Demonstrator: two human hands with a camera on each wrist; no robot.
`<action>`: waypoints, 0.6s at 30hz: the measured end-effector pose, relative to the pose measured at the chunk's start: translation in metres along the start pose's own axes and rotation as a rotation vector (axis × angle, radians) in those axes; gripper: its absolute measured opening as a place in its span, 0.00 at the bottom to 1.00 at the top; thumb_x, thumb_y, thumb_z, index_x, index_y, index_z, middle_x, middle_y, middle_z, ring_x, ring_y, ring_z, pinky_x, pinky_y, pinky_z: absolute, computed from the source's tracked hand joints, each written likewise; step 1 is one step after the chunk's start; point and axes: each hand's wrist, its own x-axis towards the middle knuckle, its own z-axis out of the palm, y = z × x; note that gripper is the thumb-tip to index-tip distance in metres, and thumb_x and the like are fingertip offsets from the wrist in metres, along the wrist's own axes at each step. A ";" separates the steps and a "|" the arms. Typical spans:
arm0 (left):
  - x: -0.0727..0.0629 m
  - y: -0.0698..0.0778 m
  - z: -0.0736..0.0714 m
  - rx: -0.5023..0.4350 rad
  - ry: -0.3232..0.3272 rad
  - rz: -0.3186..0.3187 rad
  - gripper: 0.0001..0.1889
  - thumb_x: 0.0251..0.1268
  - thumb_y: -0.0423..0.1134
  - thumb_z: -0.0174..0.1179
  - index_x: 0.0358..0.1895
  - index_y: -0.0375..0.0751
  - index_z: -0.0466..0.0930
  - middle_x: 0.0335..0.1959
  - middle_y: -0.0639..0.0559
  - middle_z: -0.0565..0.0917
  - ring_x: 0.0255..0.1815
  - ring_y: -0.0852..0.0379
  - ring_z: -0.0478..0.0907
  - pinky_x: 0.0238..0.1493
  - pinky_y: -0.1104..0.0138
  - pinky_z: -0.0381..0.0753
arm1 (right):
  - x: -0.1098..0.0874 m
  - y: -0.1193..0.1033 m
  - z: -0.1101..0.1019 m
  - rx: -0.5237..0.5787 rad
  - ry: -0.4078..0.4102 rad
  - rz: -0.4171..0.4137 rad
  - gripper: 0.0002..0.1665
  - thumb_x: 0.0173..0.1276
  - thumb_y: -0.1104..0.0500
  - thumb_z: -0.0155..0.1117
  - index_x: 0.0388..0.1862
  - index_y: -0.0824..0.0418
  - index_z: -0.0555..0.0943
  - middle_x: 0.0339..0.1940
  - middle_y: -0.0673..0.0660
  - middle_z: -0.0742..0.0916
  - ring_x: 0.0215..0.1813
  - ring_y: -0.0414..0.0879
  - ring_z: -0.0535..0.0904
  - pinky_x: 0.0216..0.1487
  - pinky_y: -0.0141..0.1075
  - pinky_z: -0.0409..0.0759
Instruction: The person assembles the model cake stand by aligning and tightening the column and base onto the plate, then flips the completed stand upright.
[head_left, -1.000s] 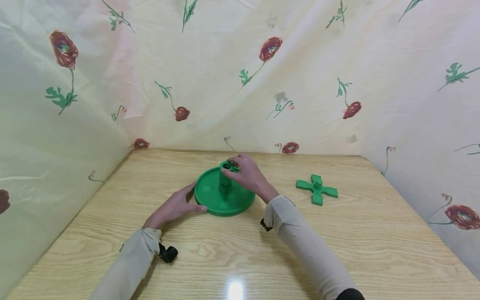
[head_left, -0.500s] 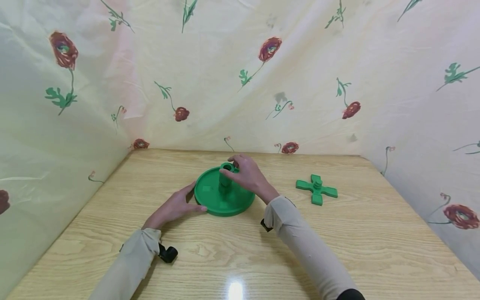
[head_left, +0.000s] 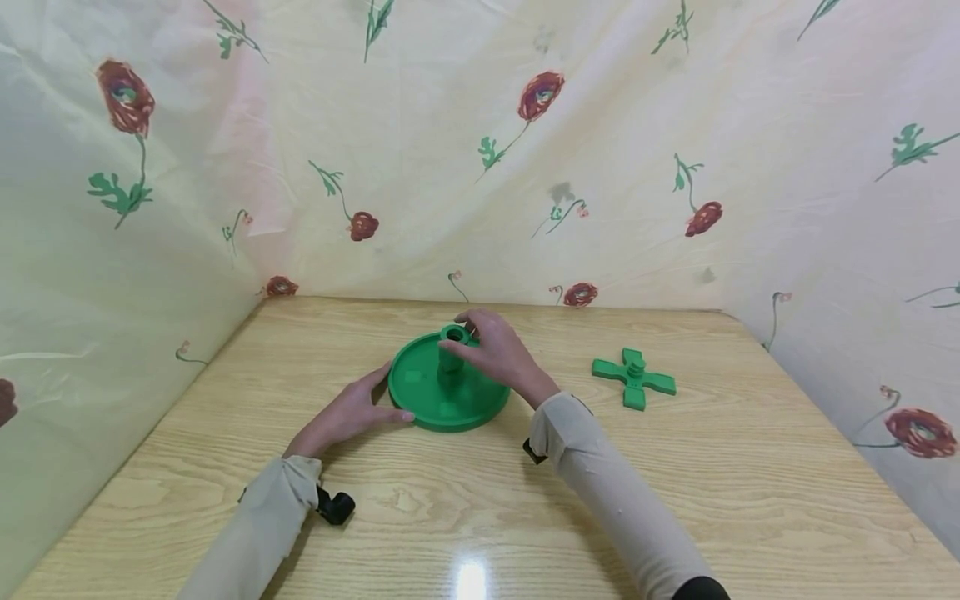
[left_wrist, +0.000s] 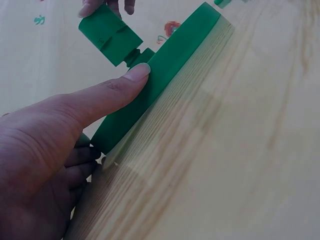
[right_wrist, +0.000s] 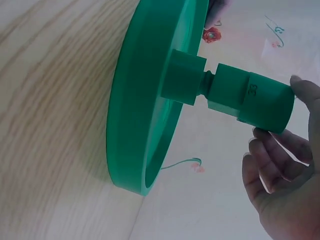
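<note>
Grip first: my right hand (head_left: 498, 346) pinches the upper end of a green tube (right_wrist: 262, 97), thumb and fingertips on opposite sides, the spread between them narrow. Tube is just ahead and to the left of my right palm, over the middle of a green dish (head_left: 450, 425). Its long axis runs up from the dish, upright or close to it, hole facing the ceiling. Right wrist view gives the telling detail: below the tube a thin neck (right_wrist: 205, 83) shows, then a thicker post (right_wrist: 184, 77) rising from the dish floor. Tube and post roughly in line, their faces apart along that neck. I judge this shared axis to be what matters; the right hand is the nearer one to it.

Left hand (head_left: 358, 410) lower down, holding the dish's left edge: thumb laid along the near wall, fingers round the far side. Dish flat on the wooden table (head_left: 420, 533).

Farther out, to the right of the dish and well apart: a green cross (head_left: 633, 381), four flat arms, stub up. Right forearm nearer to it than the left. Flowered cloth (head_left: 442, 167) behind.
</note>
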 end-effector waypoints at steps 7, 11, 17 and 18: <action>-0.001 0.001 0.000 -0.002 0.001 -0.004 0.58 0.61 0.57 0.74 0.84 0.38 0.47 0.83 0.38 0.53 0.83 0.39 0.46 0.78 0.41 0.49 | -0.003 0.000 -0.004 0.014 -0.019 -0.031 0.25 0.76 0.51 0.66 0.64 0.66 0.80 0.56 0.61 0.84 0.57 0.56 0.79 0.58 0.52 0.79; -0.001 0.002 0.000 -0.002 0.001 0.002 0.58 0.62 0.56 0.74 0.84 0.36 0.47 0.83 0.37 0.53 0.83 0.38 0.46 0.78 0.41 0.49 | -0.003 0.002 -0.004 0.015 -0.015 -0.044 0.23 0.76 0.53 0.66 0.63 0.65 0.81 0.56 0.61 0.83 0.56 0.55 0.79 0.57 0.51 0.80; -0.001 0.002 0.000 -0.009 0.000 0.000 0.58 0.62 0.56 0.74 0.85 0.38 0.47 0.83 0.39 0.52 0.83 0.39 0.45 0.78 0.41 0.49 | -0.001 0.001 -0.001 -0.004 0.007 -0.025 0.25 0.75 0.50 0.69 0.60 0.65 0.81 0.52 0.60 0.85 0.53 0.53 0.80 0.56 0.48 0.80; -0.001 0.002 0.000 -0.012 -0.002 -0.001 0.58 0.62 0.56 0.74 0.85 0.39 0.46 0.83 0.39 0.52 0.83 0.39 0.45 0.78 0.41 0.48 | -0.001 0.001 -0.001 -0.005 0.012 -0.021 0.25 0.74 0.49 0.70 0.60 0.65 0.81 0.52 0.60 0.85 0.53 0.53 0.80 0.56 0.48 0.81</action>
